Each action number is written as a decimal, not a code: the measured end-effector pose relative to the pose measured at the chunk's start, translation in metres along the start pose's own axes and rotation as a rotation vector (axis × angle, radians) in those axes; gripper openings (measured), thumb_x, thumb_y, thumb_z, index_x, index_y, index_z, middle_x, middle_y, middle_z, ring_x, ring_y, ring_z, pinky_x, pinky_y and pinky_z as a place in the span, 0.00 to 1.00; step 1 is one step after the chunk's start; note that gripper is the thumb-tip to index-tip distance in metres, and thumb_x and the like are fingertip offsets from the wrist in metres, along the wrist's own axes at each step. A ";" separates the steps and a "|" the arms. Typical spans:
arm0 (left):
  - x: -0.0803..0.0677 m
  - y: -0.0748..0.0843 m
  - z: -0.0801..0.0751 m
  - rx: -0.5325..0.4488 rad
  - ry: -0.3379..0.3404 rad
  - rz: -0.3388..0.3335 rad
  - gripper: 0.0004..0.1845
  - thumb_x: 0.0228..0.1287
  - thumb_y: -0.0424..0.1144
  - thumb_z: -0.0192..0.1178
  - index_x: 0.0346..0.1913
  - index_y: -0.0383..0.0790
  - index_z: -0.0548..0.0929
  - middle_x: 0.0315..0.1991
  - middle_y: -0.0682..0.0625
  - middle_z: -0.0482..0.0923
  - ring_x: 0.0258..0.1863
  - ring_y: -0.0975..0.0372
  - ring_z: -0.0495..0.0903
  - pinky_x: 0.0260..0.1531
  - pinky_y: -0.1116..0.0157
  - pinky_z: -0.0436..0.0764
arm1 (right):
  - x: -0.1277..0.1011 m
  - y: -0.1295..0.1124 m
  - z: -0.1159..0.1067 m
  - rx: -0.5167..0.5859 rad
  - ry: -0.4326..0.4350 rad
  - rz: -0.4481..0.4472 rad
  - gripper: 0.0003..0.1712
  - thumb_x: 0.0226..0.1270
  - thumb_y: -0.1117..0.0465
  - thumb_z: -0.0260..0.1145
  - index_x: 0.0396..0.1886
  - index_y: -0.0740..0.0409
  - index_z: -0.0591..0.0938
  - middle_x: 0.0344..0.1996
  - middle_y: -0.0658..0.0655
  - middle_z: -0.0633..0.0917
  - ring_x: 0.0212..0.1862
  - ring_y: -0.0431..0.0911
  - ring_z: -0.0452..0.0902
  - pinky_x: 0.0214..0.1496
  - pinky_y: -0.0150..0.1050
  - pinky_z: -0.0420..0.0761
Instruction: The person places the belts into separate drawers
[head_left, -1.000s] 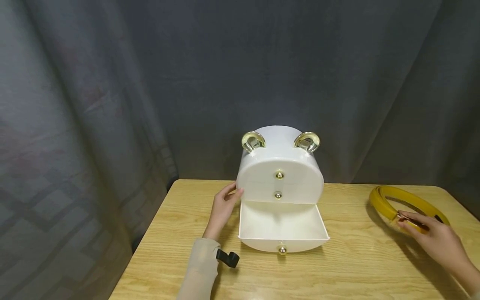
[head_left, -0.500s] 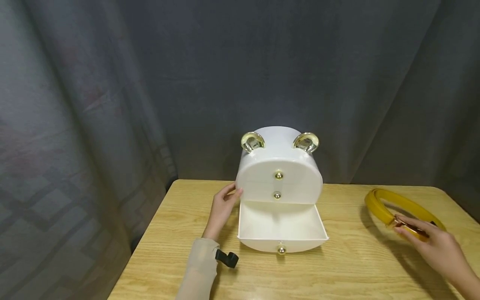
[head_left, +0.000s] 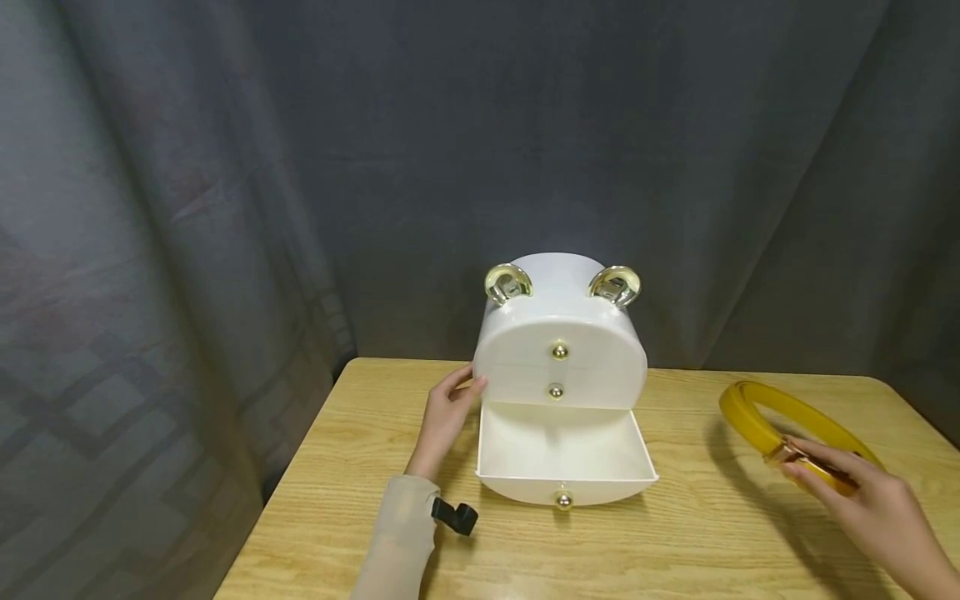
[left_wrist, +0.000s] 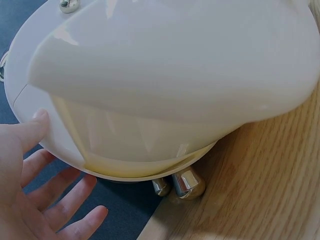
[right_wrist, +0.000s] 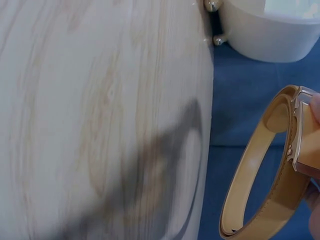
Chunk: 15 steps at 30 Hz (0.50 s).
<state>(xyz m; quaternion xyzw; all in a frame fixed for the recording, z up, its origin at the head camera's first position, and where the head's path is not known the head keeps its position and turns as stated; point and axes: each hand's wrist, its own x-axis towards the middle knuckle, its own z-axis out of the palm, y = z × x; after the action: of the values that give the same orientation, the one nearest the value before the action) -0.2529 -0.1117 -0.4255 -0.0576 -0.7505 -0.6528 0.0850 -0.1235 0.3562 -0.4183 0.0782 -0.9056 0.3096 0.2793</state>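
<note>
On the table stands a white storage box [head_left: 517, 354] with gold ears and gold knobs. Its bottom drawer [head_left: 566, 446] is pulled out, and I see nothing inside. My left hand [head_left: 442, 417] rests against the box's left side. In the left wrist view the thumb lies on the front face, and the other fingers spread loosely along the side. My right hand [head_left: 870, 496] pinches a coiled yellow belt [head_left: 746, 417] at its gold buckle [right_wrist: 298, 130], thumb on one side and fingers on the other. The belt's shadow falls on the table apart from the loop.
The wooden table [head_left: 697, 550] runs up to a dark grey curtain [head_left: 420, 167] at the back and left. A black strap mount [head_left: 455, 517] sticks out from the left sleeve [head_left: 397, 533].
My right hand has moved the belt left and slightly toward me. The left hand, the box and its pulled-out drawer stay as they were.
</note>
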 end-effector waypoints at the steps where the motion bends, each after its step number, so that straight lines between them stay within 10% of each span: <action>1: 0.000 0.000 0.000 -0.002 0.000 -0.001 0.25 0.69 0.47 0.63 0.65 0.41 0.78 0.63 0.44 0.75 0.54 0.52 0.80 0.52 0.55 0.80 | 0.000 -0.002 0.000 0.009 0.005 -0.006 0.21 0.57 0.69 0.75 0.52 0.70 0.84 0.43 0.17 0.72 0.43 0.11 0.66 0.31 0.13 0.72; 15: 0.001 -0.002 -0.001 -0.007 -0.006 0.005 0.26 0.69 0.48 0.63 0.66 0.42 0.78 0.64 0.45 0.75 0.54 0.52 0.80 0.53 0.54 0.80 | -0.003 -0.026 0.002 0.024 0.019 -0.040 0.25 0.54 0.72 0.76 0.53 0.70 0.83 0.45 0.19 0.73 0.45 0.13 0.66 0.34 0.12 0.72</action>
<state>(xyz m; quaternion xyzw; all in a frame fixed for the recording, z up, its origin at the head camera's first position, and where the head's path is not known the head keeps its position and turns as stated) -0.2542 -0.1126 -0.4276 -0.0617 -0.7484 -0.6550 0.0842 -0.1139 0.3344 -0.4080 0.0965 -0.8973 0.3158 0.2930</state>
